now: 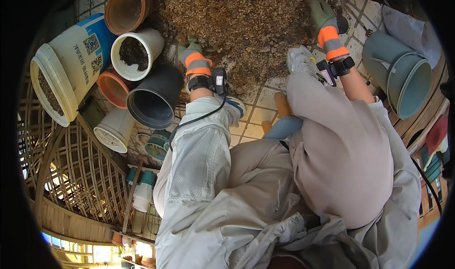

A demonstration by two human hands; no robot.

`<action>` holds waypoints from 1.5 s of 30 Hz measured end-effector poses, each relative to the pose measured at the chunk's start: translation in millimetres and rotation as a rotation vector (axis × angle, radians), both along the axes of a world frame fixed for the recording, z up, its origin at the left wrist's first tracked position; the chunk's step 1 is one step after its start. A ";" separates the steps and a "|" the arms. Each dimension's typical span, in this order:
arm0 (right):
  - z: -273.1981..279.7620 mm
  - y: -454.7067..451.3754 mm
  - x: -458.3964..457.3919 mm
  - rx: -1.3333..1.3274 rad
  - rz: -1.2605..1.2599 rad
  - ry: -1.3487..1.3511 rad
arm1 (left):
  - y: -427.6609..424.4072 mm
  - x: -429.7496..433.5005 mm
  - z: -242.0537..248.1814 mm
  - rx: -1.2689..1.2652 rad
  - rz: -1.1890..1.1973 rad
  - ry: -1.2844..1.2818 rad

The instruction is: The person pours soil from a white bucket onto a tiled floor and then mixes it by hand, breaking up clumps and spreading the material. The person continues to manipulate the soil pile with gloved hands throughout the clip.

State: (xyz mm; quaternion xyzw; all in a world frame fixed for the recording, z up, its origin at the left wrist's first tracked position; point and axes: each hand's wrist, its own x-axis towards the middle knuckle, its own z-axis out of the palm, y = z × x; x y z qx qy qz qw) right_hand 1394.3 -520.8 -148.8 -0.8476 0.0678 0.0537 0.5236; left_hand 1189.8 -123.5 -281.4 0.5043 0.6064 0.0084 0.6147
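A broad heap of loose brown soil mixed with husk-like bits (241, 16) lies on the tiled floor before me. At its near left edge is my left hand (191, 48), in a green glove with an orange and grey cuff. Its fingers point down against the heap and are partly hidden. My right hand (322, 13), gloved the same way, reaches to the heap's right edge, fingertips low by the soil. Whether either hand holds anything cannot be made out. A small dark round object (342, 24) lies beside the right hand.
On the left lie terracotta-coloured pots (124, 11), a white pot with dark soil (156, 48), a black pot (156, 94) and a large white-and-blue bucket (74, 62). Grey-green buckets (387, 66) lie at right. My shoes (298, 59) border the heap; a low stool (284, 126) is beneath me.
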 end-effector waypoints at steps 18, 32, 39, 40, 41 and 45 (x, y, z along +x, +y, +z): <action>-14.6 -2.8 15.0 1.095 0.053 0.569 | 4.6 94.8 145.5 0.481 -0.604 0.189; 10.7 3.6 16.0 0.231 -0.069 0.481 | -163.1 -43.6 115.8 0.289 -0.157 0.452; 9.9 5.2 34.4 0.191 -0.114 0.538 | -177.0 -18.2 112.1 0.078 0.011 0.323; 8.7 6.5 34.5 0.177 -0.086 0.540 | -172.5 -13.5 113.2 0.057 0.047 0.294; 7.4 8.6 34.9 0.164 -0.057 0.542 | -166.8 -8.9 114.2 0.039 0.085 0.261; 4.7 17.3 32.4 0.165 -0.061 0.538 | -130.5 21.0 116.8 -0.030 0.226 0.102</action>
